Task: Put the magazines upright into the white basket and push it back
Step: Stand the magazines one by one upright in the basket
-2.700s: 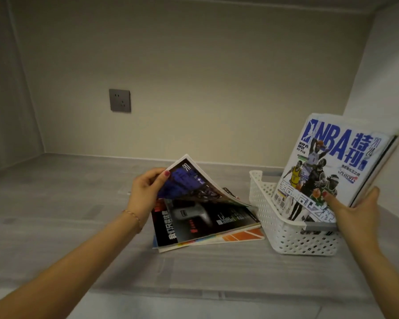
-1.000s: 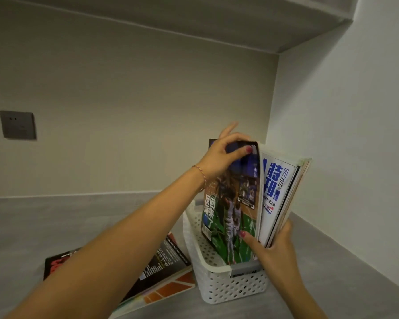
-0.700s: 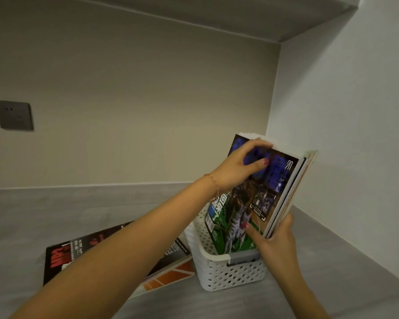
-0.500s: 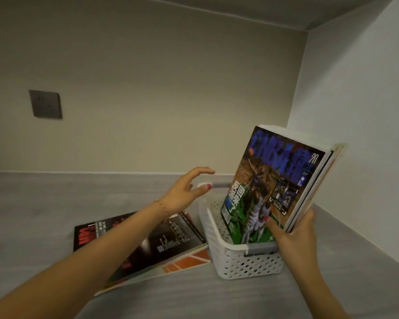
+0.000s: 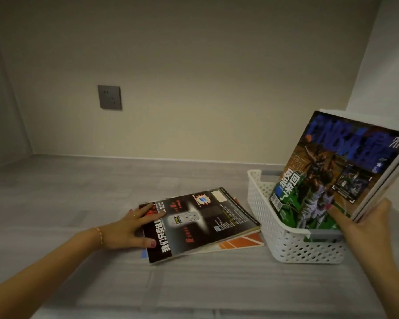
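Note:
A white perforated basket (image 5: pixel 293 245) stands on the grey shelf at the right. Inside it, a few magazines (image 5: pixel 341 171) stand tilted to the right, the front one showing a dark basketball cover. My right hand (image 5: pixel 364 223) holds their lower right edge, thumb on the front cover. Left of the basket a small stack of magazines lies flat, topped by a black magazine (image 5: pixel 203 222) with an orange-and-white one (image 5: pixel 240 241) beneath. My left hand (image 5: pixel 130 229) rests on the left edge of the black magazine, fingers spread on its cover and thumb at its near side.
The grey wood-grain shelf (image 5: pixel 78 203) reaches back to a beige wall with a grey wall socket (image 5: pixel 109 97). A white side wall (image 5: pixel 387 65) rises close behind the basket on the right. A left side wall closes the alcove.
My left hand let go of the dark basketball magazine now standing in the basket, swung left and down, and landed on the flat stack. The right hand keeps holding the upright magazines.

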